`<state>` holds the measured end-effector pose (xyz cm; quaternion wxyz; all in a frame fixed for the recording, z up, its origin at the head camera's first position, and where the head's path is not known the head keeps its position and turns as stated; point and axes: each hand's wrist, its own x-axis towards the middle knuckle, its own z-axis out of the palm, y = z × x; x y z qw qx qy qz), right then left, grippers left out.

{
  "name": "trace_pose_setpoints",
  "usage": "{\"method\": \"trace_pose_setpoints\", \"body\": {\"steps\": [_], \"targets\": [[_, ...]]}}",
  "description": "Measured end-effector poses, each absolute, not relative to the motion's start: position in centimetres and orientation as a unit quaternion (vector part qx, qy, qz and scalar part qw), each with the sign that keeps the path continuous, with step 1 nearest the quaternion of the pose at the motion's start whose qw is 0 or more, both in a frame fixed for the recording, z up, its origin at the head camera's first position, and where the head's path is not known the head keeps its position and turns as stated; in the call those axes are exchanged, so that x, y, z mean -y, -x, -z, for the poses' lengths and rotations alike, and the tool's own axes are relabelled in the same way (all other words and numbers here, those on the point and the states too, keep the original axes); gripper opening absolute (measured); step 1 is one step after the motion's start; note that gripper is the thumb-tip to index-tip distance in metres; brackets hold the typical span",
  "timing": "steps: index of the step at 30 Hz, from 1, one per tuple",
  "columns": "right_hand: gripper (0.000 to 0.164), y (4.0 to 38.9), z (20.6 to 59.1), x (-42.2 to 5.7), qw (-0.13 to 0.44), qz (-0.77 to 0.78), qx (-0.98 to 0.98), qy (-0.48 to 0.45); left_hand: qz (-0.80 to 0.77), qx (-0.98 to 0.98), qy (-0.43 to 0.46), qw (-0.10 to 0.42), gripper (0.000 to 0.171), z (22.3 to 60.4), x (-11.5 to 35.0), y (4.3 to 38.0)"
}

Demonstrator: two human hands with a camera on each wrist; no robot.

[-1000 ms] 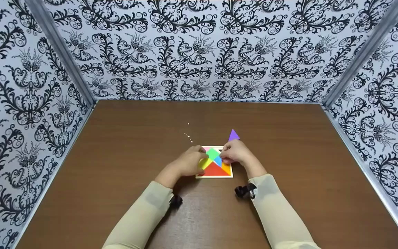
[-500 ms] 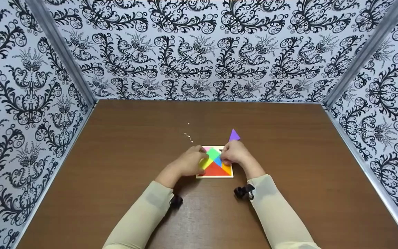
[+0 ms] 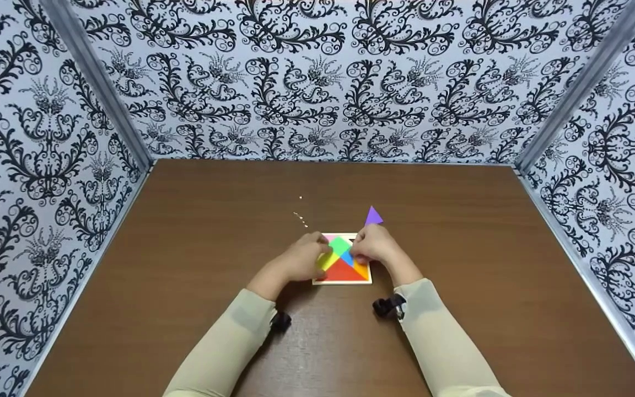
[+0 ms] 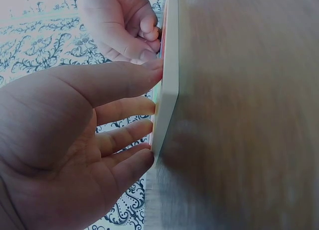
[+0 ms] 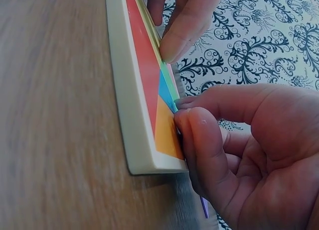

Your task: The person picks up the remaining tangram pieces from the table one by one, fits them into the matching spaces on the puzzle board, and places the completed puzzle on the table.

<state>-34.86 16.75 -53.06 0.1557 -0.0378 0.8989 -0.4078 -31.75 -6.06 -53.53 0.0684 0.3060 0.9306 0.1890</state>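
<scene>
A square tangram puzzle in a cream tray (image 3: pixel 342 283) lies on the table, with a red triangle (image 3: pixel 343 272), orange triangle (image 3: pixel 361 269), green square (image 3: pixel 340 246), yellow piece (image 3: pixel 327 261) and partly covered pink piece inside. The fairly straight fingers of my left hand (image 3: pixel 302 258) rest on the pieces at the tray's left side. My right hand (image 3: pixel 375 243) has curled fingers, thumb and fingertips meeting at the edge of the small blue triangle (image 5: pixel 166 88), which they seem to pinch. A dark gap shows at the tray's upper right, partly behind the right hand.
Just beyond the right hand, a purple triangle (image 3: pixel 373 215) lies on the brown table (image 3: pixel 213 220). Small white specks (image 3: pixel 301 219) lie behind the tray. Patterned panels (image 3: pixel 317 82) with grey metal posts enclose the back and sides.
The blue triangle now sits closer against the green and red pieces; the white gap beside it has closed. Both hands have hardly moved.
</scene>
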Motion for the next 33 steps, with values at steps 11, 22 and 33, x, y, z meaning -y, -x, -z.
{"method": "trace_pose_setpoints", "body": {"steps": [11, 22, 33], "targets": [[0.018, 35.0, 53.0, -16.7, 0.165, 0.422, -0.89, 0.047, -0.189, -0.931, -0.304, 0.075, 0.046, 53.3, 6.1, 31.8], [0.017, 35.1, 53.0, -17.0, 0.17, 0.424, -0.888, 0.054, -0.18, -0.93, -0.312, 0.071, 0.045, 53.3, 6.0, 31.9], [0.012, 36.3, 52.8, -19.9, 0.13, 0.554, -0.822, -0.01, -0.179, -0.93, -0.314, 0.068, 0.046, 53.5, 6.0, 31.7]]}}
